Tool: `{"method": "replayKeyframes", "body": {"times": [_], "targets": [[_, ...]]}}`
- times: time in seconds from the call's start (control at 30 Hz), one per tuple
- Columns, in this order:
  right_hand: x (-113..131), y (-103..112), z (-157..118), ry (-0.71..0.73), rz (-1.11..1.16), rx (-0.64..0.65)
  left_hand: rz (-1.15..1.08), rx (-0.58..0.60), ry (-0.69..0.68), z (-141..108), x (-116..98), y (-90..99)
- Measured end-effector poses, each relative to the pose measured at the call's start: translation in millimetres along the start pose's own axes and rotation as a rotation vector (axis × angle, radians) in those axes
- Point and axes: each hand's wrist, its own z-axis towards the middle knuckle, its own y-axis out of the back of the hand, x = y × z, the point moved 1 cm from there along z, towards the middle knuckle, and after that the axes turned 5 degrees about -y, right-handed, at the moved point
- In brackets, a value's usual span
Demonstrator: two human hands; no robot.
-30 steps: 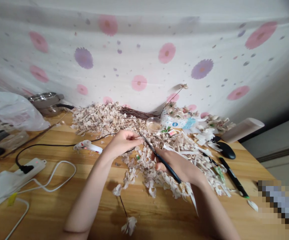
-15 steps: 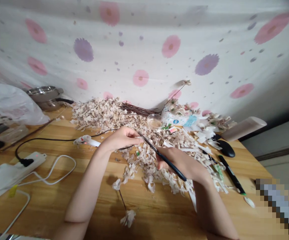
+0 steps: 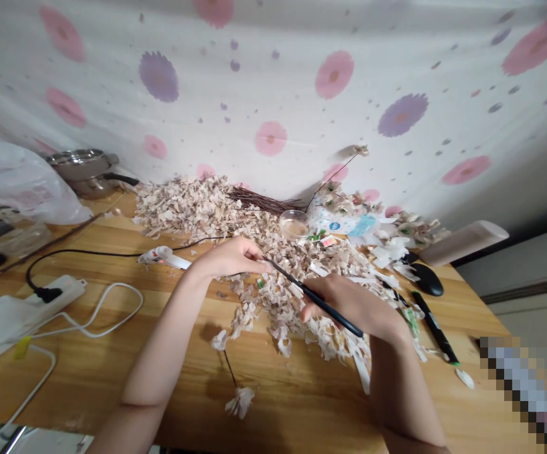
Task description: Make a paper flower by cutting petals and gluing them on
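My left hand (image 3: 230,258) pinches a thin dark stem (image 3: 242,274) above a heap of pale, papery petals (image 3: 273,299). My right hand (image 3: 353,304) is shut on a slim black-handled tool (image 3: 323,304), whose thin tip reaches my left fingertips. What the tip touches is hidden by the fingers. Below my left forearm, a loose stem with a pale petal flower (image 3: 239,401) lies on the wooden table (image 3: 84,378).
A hot glue gun (image 3: 162,256) and a power strip (image 3: 58,291) with cords lie left. Behind stand a steel pot (image 3: 82,171), a plastic bag (image 3: 18,186), dark twigs (image 3: 266,202) and a small clear cup (image 3: 293,224). A mouse (image 3: 427,280) and black marker (image 3: 434,334) lie right.
The black-handled tool has swung flatter, with its handle end moving right. My right hand has shifted slightly right. The whole scene has drifted upward in view.
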Motion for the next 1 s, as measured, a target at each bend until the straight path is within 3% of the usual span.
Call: {"method": "replayKeyframes", "body": {"times": [0.17,0.27,0.37,0.43,0.67,1.0], "targets": [[-1.6,1.6,0.4,0.017,0.041,-0.053,-0.044,-0.047,-0.006,1.8,-2.0,-0.4],[-1.0,-1.1,9.1,-0.016,0.185,-0.248,-0.095,-0.123,-0.027,2.6,-6.7,-3.7],[3.5,-7.9,24.3,-0.045,0.513,-0.476,-0.140,-0.252,-0.054,2.5,-13.1,-11.4],[7.2,-13.3,34.6,-0.043,0.689,-0.558,-0.163,-0.343,-0.077,2.1,-17.8,-18.5],[11.1,-21.2,46.8,0.003,0.888,-0.658,-0.240,-0.486,-0.155,4.6,-26.9,-41.9],[7.7,-15.8,41.2,0.012,0.916,-0.694,-0.200,-0.515,-0.156,4.8,-28.1,-45.8]]}}
